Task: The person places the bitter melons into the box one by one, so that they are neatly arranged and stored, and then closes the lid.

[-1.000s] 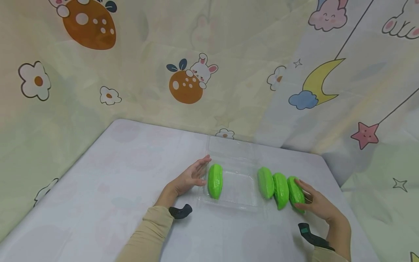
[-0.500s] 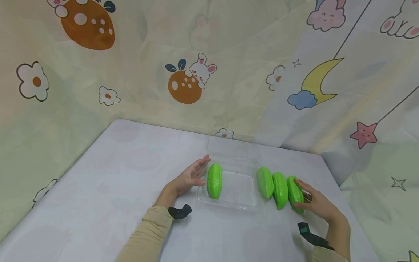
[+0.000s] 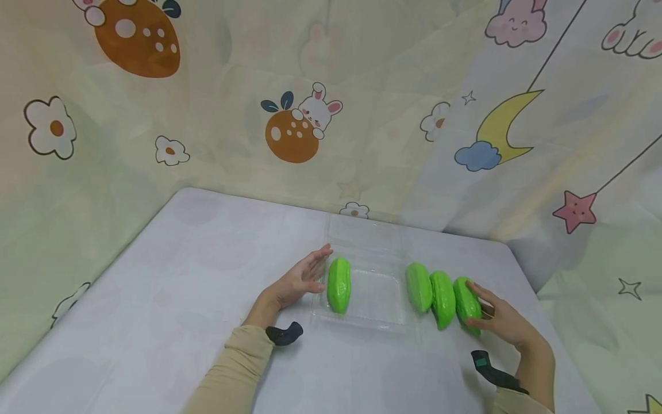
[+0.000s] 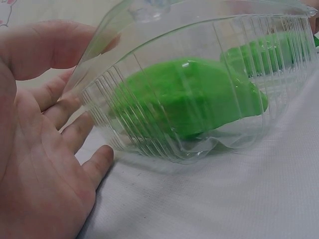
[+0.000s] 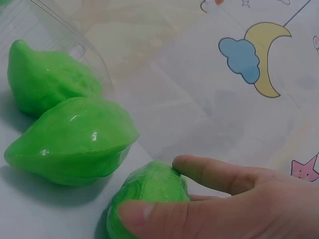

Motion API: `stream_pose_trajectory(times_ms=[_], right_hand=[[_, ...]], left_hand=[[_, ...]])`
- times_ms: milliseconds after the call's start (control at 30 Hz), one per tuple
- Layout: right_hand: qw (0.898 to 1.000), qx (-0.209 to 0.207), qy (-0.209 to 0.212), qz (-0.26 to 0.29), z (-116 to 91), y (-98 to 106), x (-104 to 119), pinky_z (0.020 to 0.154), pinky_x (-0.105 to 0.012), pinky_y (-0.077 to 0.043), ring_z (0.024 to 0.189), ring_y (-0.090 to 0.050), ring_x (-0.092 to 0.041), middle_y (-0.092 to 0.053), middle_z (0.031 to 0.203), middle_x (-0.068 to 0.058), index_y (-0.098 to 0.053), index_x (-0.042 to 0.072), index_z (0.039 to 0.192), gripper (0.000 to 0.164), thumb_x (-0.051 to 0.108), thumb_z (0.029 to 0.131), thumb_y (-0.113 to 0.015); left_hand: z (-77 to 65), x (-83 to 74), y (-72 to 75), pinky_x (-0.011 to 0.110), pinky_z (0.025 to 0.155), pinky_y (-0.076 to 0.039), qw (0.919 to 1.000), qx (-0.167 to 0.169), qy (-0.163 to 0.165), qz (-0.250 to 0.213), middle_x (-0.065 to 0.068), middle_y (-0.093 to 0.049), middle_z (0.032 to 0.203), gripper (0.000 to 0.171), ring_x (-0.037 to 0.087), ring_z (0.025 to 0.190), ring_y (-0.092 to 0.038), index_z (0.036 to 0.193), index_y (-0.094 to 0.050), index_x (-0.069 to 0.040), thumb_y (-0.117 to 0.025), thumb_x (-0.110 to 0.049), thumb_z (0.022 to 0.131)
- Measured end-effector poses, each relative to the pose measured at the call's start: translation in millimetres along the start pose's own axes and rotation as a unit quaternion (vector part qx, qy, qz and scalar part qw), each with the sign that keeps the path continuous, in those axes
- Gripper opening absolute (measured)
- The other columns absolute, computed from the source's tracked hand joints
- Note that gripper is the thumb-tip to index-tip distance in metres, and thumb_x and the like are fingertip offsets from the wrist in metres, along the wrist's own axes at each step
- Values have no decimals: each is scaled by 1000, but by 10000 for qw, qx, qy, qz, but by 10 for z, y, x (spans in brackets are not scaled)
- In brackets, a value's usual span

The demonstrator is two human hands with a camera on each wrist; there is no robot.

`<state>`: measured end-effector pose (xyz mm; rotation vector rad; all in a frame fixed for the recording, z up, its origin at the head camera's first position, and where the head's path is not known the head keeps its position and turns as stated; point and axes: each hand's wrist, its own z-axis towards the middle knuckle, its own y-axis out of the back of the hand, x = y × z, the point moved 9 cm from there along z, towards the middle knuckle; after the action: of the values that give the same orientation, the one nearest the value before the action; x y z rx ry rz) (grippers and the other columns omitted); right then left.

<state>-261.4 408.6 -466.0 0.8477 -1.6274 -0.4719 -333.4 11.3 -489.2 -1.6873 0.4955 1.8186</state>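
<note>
A clear plastic box [image 3: 380,329] stands on the table, its lid [image 3: 364,234] folded back. Inside, along its left wall, lies a glossy green ridged fruit [image 3: 339,286] with a pointed end. My left hand [image 3: 297,280] rests at that wall with fingers loosely extended; its fingertips reach the plastic in the left wrist view. Right of the box are two similar fruits [image 5: 75,142] close together. Beyond them my right hand [image 3: 504,322] holds a third green fruit [image 3: 466,302] between thumb and fingers, on the table. Part of this fruit is hidden behind the thumb in the right wrist view.
The white-covered table [image 3: 207,247] ends at a back edge just behind the lid. Printed cloth [image 3: 383,144] with cartoon figures hangs behind and at both sides. Black wrist mounts [image 3: 284,333] sit on both forearms, low over the table.
</note>
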Motion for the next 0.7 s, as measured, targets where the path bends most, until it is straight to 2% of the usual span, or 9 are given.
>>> stream_pose_trajectory(times_ms=[700], right_hand=[[9997, -132, 191, 9, -39, 75, 64, 101, -65, -35, 130, -23, -62, -6, 156, -29, -9, 14, 154, 98, 28, 81, -74]], left_hand=[[0, -13, -9, 38, 122, -5, 10000, 28, 29, -67, -8, -5, 161, 87, 13, 149, 0, 149, -23, -17, -68, -6, 76]])
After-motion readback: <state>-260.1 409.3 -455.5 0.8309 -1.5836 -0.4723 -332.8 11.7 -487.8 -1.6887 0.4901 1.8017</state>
